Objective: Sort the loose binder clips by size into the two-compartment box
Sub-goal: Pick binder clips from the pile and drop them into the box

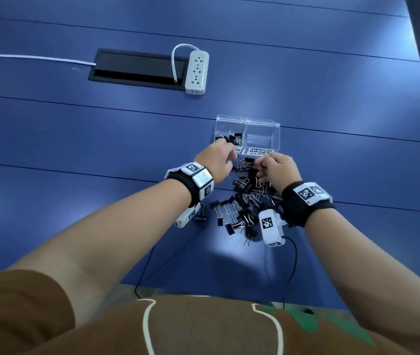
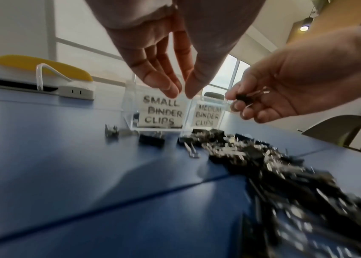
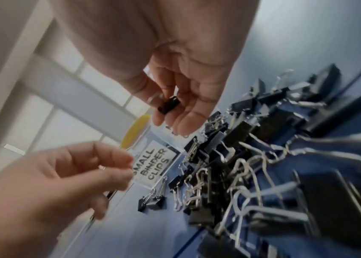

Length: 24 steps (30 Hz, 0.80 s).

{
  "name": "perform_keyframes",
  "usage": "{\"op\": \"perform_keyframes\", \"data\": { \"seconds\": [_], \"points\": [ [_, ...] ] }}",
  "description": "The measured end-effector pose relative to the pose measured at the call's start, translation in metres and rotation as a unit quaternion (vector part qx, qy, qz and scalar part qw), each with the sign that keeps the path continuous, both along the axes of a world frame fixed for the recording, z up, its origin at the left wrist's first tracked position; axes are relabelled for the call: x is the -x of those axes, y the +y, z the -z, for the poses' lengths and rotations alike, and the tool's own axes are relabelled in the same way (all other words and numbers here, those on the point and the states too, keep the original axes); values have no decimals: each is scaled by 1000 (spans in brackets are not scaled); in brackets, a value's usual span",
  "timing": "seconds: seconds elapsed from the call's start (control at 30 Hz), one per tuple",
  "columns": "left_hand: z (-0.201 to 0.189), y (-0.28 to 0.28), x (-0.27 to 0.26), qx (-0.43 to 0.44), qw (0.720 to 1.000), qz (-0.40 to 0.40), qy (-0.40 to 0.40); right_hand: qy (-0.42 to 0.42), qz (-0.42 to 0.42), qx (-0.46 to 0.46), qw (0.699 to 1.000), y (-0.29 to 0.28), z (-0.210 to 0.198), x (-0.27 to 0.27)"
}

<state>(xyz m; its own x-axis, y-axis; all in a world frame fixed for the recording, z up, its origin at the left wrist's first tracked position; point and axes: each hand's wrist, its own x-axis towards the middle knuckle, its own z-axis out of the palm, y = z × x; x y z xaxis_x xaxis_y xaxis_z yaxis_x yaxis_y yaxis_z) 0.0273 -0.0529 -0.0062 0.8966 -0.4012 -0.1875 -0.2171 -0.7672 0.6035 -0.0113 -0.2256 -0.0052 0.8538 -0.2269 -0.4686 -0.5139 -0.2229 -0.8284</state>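
A clear two-compartment box [image 1: 248, 122] stands on the blue table. Its left compartment [image 2: 130, 104], labelled SMALL BINDER CLIPS, holds several black clips; the right one [image 2: 208, 115], labelled MEDIUM BINDER CLIPS, looks empty. A pile of loose black binder clips [image 1: 246, 201] lies in front of it, between my wrists. My left hand [image 2: 182, 93] hovers over the small compartment's front, fingers straight and pointing down, nothing visible between them. My right hand [image 3: 170, 120] is above the far end of the pile and pinches a small black binder clip [image 3: 168, 104], also visible in the left wrist view [image 2: 244, 98].
A white power strip [image 1: 196, 73] and a black cable hatch [image 1: 137, 69] lie farther back on the left. A few stray clips [image 2: 151, 139] sit just left of the pile. Black cords [image 1: 291, 265] trail from my wrists over the table's front edge.
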Motion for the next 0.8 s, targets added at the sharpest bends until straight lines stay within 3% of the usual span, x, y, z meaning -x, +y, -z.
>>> {"op": "perform_keyframes", "data": {
  "seconds": [0.07,0.1,0.17,0.23,0.4,0.53,0.67,0.8],
  "points": [
    [11,-3,7,-35,999,20,25,33,24,-53,998,1,3,3],
    [16,-4,9,-52,998,28,38,42,15,-37,998,2,5,4],
    [25,-7,12,-84,994,30,61,32,-60,85,994,6,9,3],
    [31,-9,13,-112,991,22,66,6,-153,211,966,14,10,-1],
    [34,-10,17,-129,991,8,44,5,-293,351,889,31,14,-14],
    [33,-5,22,-71,995,-36,53,25,-319,401,858,40,17,-15],
    [29,7,27,34,987,-132,90,23,-320,419,849,46,14,-16],
    [14,13,17,104,972,-197,71,20,-322,415,851,48,8,-16]
  ]
}}
